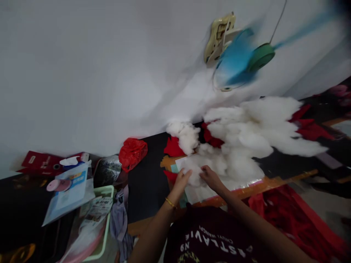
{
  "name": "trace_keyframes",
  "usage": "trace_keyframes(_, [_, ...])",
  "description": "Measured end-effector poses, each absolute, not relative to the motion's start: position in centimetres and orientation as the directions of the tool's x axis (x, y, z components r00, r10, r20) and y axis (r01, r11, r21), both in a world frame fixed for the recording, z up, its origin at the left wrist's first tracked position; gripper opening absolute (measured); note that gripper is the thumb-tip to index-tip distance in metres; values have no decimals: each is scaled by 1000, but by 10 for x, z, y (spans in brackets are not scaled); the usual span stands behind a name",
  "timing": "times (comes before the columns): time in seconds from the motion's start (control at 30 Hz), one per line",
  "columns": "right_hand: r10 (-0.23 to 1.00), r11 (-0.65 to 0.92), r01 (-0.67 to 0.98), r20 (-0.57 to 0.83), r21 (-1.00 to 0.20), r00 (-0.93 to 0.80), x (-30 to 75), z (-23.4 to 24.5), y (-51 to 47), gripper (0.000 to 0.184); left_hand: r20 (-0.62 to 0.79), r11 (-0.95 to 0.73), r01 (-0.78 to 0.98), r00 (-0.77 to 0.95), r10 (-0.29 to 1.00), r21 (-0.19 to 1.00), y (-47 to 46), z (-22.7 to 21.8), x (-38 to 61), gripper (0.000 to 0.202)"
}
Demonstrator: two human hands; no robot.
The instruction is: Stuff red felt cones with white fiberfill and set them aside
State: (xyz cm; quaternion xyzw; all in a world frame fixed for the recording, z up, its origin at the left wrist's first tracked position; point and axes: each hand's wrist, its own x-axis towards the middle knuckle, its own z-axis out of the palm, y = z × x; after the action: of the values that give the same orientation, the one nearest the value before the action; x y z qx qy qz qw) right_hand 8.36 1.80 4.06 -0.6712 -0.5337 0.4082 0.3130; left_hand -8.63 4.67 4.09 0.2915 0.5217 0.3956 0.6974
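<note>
Between my two hands stretches a tuft of white fluffy stuffing [195, 176], over a white sheet [193, 194] on the table. My left hand [182, 181], with a gold bracelet at the wrist, pinches the tuft's left side. On the other side the fingers of my right hand [211, 178] are closed on the same tuft. A large loose heap of stuffing [246, 128] lies just beyond and to the right. A smaller clump [183, 134] sits near the wall, with red fabric [174, 147] beneath it.
A crumpled red plastic bag [133, 153] lies left on the black tabletop [148, 182]. Further left are a green-rimmed basket [109, 219], a pink roll [59, 185] and a red box [41, 163]. A blurred blue fan [240, 58] hangs above. Red cloth [290, 215] fills the lower right.
</note>
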Motion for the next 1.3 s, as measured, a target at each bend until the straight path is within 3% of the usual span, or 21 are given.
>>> trace_keyframes(0.07, [982,-188,483,-169,-855,82,77,43,22,25,-475,516,-235,210,854,824,44,44,-80,44])
trace_keyframes(0.17, [989,-149,433,-143,-889,47,73,49,25,28,-477,492,-236,119,871,838,44,44,-77,37])
trace_keyframes(0.37, [911,-405,209,-375,-890,170,88,54,18,40,-487,468,-297,11,873,832,52,45,-98,43])
trace_keyframes(0.43, [892,-443,88,-430,-892,138,89,56,16,42,-492,494,-289,83,867,820,51,50,-101,46])
trace_keyframes(0.57, [910,-413,-166,-411,-896,-44,78,60,13,43,-462,552,-257,336,821,794,44,59,-89,54])
trace_keyframes(0.67, [904,-428,-264,-416,-865,-101,74,60,14,47,-429,532,-286,350,832,797,40,61,-76,57])
trace_keyframes(0.73, [912,-392,-250,-410,-885,22,80,59,15,45,-435,534,-348,327,839,770,40,60,-72,58])
trace_keyframes(0.83, [915,-337,-49,-339,-940,218,95,59,17,40,-470,544,-443,274,839,713,44,58,-75,59])
trace_keyframes(0.93, [931,-361,128,-348,-924,111,100,59,15,39,-507,539,-476,208,837,695,49,56,-80,58])
trace_keyframes(1.03, [930,-365,90,-367,-927,-8,89,57,17,33,-522,567,-447,234,820,691,51,55,-80,56])
trace_keyframes(1.17, [951,-308,112,-303,-945,61,76,60,27,20,-491,560,-272,284,824,783,50,51,-79,50])
trace_keyframes(1.3, [962,-271,191,-260,-944,80,84,66,37,21,-444,465,-244,139,885,851,51,47,-84,43])
